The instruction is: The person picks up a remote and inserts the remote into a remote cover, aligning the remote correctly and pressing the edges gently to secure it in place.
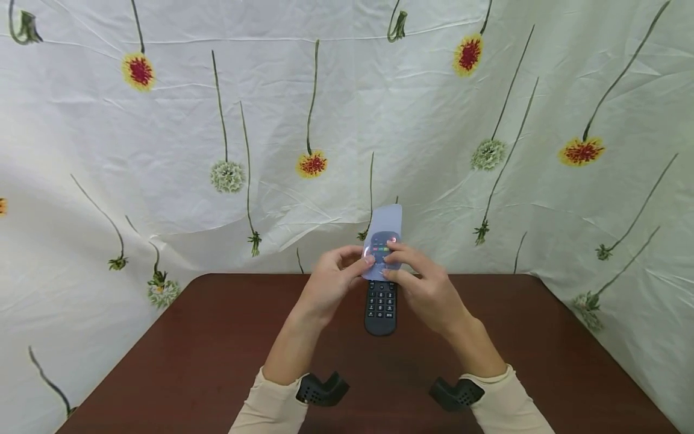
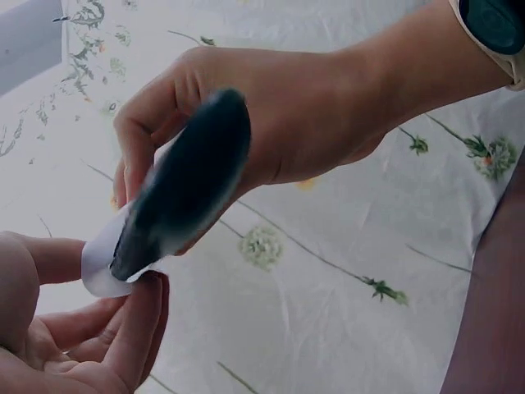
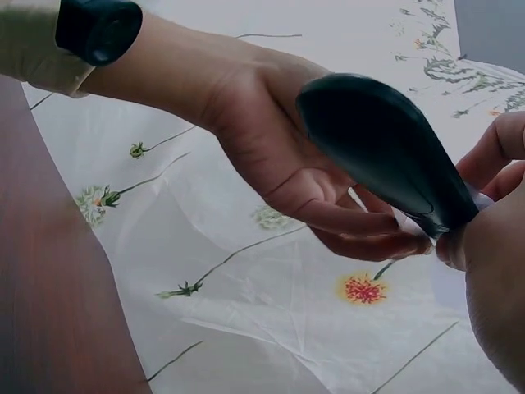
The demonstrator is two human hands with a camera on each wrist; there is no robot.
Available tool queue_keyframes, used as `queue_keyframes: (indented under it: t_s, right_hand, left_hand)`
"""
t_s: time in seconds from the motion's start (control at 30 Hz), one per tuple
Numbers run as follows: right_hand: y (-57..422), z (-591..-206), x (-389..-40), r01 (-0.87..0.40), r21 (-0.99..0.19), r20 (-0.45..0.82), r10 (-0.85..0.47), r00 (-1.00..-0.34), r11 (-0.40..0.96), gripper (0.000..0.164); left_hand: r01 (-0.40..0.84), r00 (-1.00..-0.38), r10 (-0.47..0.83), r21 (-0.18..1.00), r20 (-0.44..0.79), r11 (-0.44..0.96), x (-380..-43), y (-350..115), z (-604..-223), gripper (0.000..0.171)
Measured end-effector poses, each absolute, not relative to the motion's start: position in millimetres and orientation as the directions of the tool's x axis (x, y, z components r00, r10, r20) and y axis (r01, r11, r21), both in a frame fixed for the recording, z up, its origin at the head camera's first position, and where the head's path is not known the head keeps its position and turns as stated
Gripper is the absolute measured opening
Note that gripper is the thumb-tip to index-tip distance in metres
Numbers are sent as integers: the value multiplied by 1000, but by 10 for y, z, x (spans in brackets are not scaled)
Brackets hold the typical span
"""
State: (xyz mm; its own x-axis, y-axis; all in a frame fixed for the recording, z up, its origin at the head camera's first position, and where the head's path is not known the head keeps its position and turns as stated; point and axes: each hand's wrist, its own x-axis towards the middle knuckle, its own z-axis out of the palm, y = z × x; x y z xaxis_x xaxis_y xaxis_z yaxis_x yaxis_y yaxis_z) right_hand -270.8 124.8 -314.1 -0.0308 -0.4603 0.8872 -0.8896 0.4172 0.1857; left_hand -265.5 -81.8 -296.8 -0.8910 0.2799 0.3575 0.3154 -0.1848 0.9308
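Observation:
A black remote control (image 1: 381,316) is held up above the table, its upper part inside a translucent bluish sleeve (image 1: 387,218). Its number keys stick out below the sleeve's lower edge. My left hand (image 1: 328,283) pinches the left side of the sleeve and remote, thumb on the front. From the right, my right hand (image 1: 431,289) grips the sleeved part, with fingertips and thumb on its front. Both wrist views show the dark back of the remote tilted between the hands, and the sleeve's rounded edge (image 2: 98,267) shows in the left wrist view.
Below the hands lies a dark reddish-brown table (image 1: 228,337). A white cloth (image 1: 352,108) printed with flowers hangs behind it and at the sides. Black devices, one on the left wrist (image 1: 322,389) and one on the right wrist (image 1: 458,393), jut inward.

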Motion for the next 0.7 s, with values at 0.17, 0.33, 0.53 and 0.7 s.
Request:
queue_keyframes:
  t_s: [0.17, 0.33, 0.53, 0.7]
  right_hand:
    - [1249, -3159, -2707, -879, 194, 878, -476, -41, 435, 30]
    - [1252, -3144, -2698, -871, 203, 872, -487, -48, 448, 29]
    - [1239, -3135, -2702, -865, 213, 879, -475, -33, 454, 30]
    - [1225, -3154, -2740, -883, 147, 914, -403, -51, 446, 31]
  left_hand:
    - [378, -875, 254, 910, 411, -170, -2646, -789, -2983, 29]
    - [421, -859, 234, 888, 455, -184, -2641, -775, -2985, 28]
    - [435, -853, 223, 878, 473, -198, -2639, -769, -2981, 28]
    - [456, -851, 186, 867, 491, -199, -2631, -768, -2988, 28]
